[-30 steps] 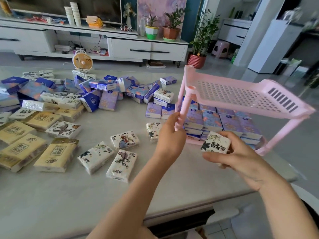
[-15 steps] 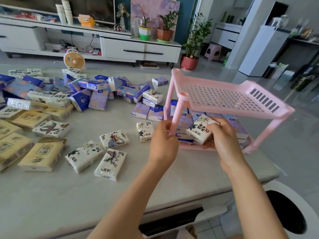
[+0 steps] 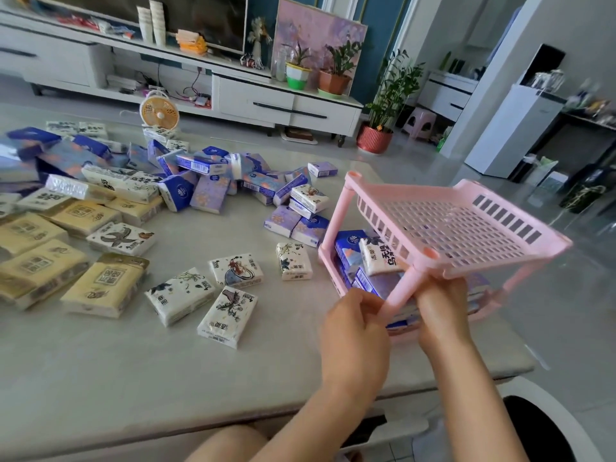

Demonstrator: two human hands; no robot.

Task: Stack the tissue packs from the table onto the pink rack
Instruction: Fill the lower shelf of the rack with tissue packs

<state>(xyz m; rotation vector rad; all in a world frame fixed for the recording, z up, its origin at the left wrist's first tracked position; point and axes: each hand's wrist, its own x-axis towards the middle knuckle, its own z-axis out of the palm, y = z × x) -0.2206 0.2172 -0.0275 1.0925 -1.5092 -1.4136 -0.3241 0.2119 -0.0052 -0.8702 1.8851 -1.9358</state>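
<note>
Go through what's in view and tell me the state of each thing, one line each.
Pink rack: tilted, top shelf bare, lower shelf partly filled.
White pack: on the lower shelf, atop purple packs.
Left hand: grip on front post.
Right hand: reaching under the top shelf.
Loose packs: scattered on table.

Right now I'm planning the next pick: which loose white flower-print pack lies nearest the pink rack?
The small white pack just left of the pink rack; the other white packs lie farther left.
</note>
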